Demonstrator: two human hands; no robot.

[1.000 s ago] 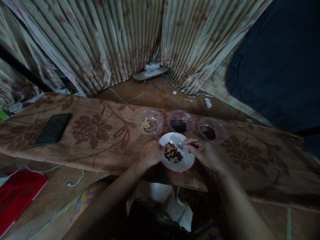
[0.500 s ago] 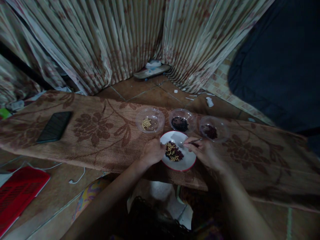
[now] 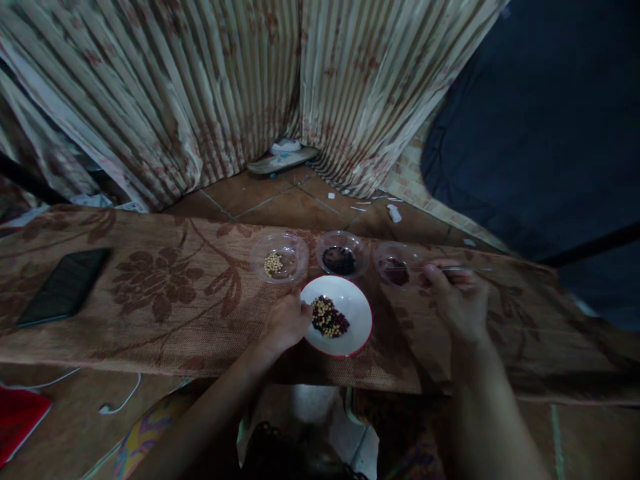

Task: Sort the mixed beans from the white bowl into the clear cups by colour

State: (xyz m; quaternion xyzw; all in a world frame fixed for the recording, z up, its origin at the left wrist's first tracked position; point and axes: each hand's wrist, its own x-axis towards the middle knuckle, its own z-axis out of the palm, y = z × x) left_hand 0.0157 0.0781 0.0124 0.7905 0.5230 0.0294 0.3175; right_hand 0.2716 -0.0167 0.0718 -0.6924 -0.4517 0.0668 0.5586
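Tweezers (image 3: 450, 269) in right hand's (image 3: 457, 300) grip (over bowl (image 3: 395, 267))

Home: curtains (image 3: 200, 100), floor sandal (image 3: 283, 157).

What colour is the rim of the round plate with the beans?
Red, around a white round plate; the head view shows it.

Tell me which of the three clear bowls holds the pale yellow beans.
The leftmost clear bowl, nearest the left hand; the other two hold dark beans.
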